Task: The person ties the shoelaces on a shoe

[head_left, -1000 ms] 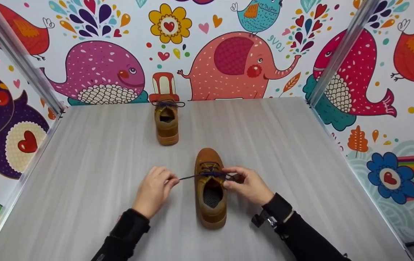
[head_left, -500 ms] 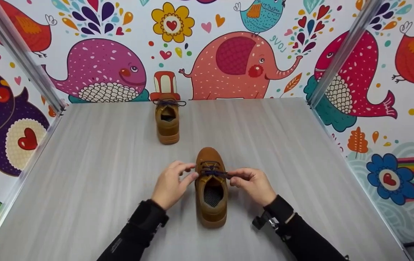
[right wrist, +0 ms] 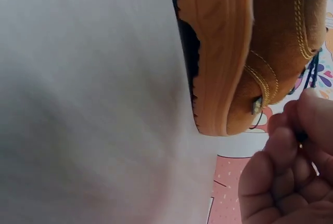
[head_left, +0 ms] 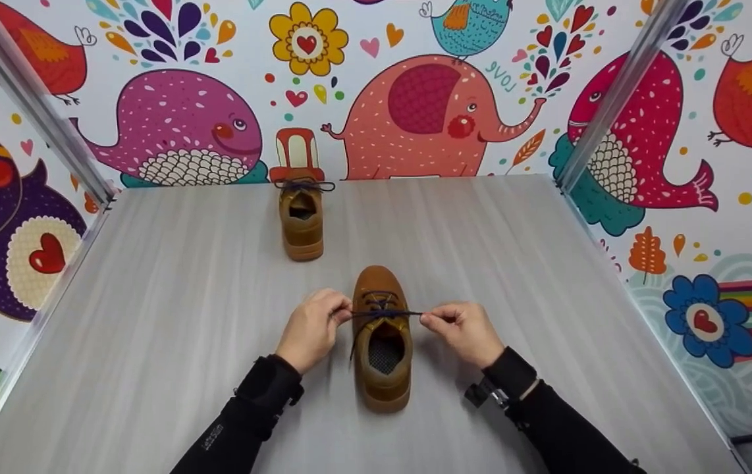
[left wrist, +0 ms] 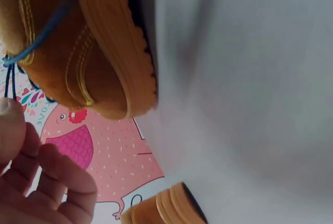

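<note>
A brown shoe (head_left: pixel 382 388) stands upright on the table, its toe pointing away from me. Dark blue shoelaces (head_left: pixel 382 313) cross over its tongue. At the shoe's left side my left hand (head_left: pixel 313 328) pinches a lace loop between thumb and fingers; the left wrist view shows two strands running to the thumb of that hand (left wrist: pixel 44 167). On the other side my right hand (head_left: pixel 468 332) pinches lace too, drawn taut from the knot. In the right wrist view the fingers of my right hand (right wrist: pixel 291 167) are curled. A loose lace end hangs down the shoe's left side.
A second brown shoe (head_left: pixel 302 230) with a tied bow stands farther back, left of centre, near the back wall. The pale grey table (head_left: pixel 494 250) is bounded by printed panels and metal posts (head_left: pixel 603 105) at both back corners.
My left hand let go of the lace end it was pulling out leftward, moved right to the shoe and pinched lace there. My right hand drew its lace slightly outward.
</note>
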The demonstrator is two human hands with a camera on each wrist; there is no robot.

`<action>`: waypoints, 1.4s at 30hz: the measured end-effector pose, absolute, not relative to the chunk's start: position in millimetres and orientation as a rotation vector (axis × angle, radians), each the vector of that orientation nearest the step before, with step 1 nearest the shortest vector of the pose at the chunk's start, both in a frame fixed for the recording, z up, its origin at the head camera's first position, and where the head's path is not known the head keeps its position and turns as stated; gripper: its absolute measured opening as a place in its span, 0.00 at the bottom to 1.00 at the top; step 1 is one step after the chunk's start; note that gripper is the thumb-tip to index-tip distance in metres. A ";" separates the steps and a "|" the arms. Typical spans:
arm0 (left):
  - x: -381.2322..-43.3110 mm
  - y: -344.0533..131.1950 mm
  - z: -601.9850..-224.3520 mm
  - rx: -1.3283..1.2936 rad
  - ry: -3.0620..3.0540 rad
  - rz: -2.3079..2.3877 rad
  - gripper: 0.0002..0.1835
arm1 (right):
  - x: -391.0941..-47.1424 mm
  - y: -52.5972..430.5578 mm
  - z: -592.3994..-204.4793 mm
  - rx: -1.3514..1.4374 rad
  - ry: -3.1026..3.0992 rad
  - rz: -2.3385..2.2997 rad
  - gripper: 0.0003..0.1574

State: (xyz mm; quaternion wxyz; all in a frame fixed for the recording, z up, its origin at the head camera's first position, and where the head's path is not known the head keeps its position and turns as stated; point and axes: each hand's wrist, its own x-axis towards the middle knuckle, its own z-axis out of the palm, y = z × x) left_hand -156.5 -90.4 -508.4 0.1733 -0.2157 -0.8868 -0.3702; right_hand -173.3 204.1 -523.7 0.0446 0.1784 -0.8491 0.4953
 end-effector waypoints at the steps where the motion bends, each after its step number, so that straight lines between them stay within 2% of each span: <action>1: -156.4 -90.6 -508.8 -0.606 -2.512 -1.044 0.08 | -173.1 205.0 -522.8 0.547 -2.598 1.489 0.05; 7: -151.3 -89.8 -510.6 -0.558 -2.605 -1.131 0.05 | -168.6 212.1 -521.8 0.716 -2.635 1.373 0.08; 10: -147.5 -89.5 -510.2 -0.490 -2.636 -1.230 0.10 | -169.0 211.5 -515.0 0.629 -2.581 1.513 0.03; 14: -145.3 -88.2 -508.7 -0.435 -2.621 -1.293 0.13 | -177.7 201.3 -501.6 0.521 -2.534 1.572 0.08; 19: -146.0 -84.8 -509.3 -0.414 -2.647 -1.295 0.12 | -185.2 185.9 -491.2 0.730 -2.754 1.484 0.13; 26: -148.0 -82.1 -507.6 -0.421 -2.662 -1.349 0.10 | -184.0 176.8 -488.2 0.782 -2.832 1.496 0.09; 36: -150.0 -79.8 -507.4 -0.437 -2.618 -1.381 0.07 | -178.9 168.9 -479.9 0.894 -2.871 1.475 0.10; 42: -153.6 -78.1 -508.0 -0.453 -2.594 -1.427 0.07 | -181.2 175.4 -483.4 1.012 -2.846 1.188 0.10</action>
